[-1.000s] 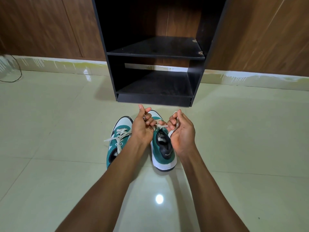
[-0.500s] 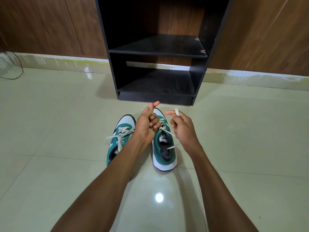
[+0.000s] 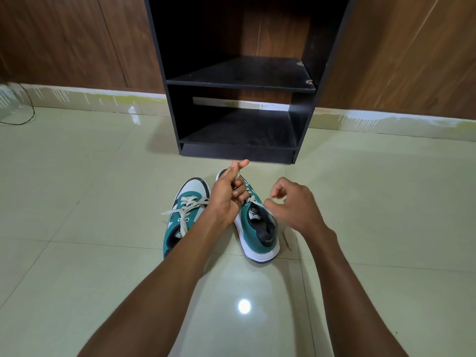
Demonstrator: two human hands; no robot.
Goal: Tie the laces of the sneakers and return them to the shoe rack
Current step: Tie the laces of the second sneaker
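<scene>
Two green-and-white sneakers stand side by side on the tiled floor, toes toward a black shoe rack (image 3: 239, 150). The left sneaker (image 3: 180, 217) has its cream laces tied in a bow. Over the right sneaker (image 3: 257, 228), my left hand (image 3: 229, 191) is closed around a lace, thumb and forefinger pinched upward. My right hand (image 3: 296, 204) hovers just right of the shoe's opening, fingers curled and pinching a blurred lace end that trails down past the heel. Both rack shelves are empty.
Brown wood panelling (image 3: 77, 39) runs along the wall behind the rack, above a pale skirting strip. A thin dark cable (image 3: 28, 117) lies on the floor at far left. Glossy tiles (image 3: 386, 202) stretch on both sides of the shoes.
My right hand has swung down and to the right, drawing the lace end out past the heel. My left hand has kept its pinch over the right sneaker's toe.
</scene>
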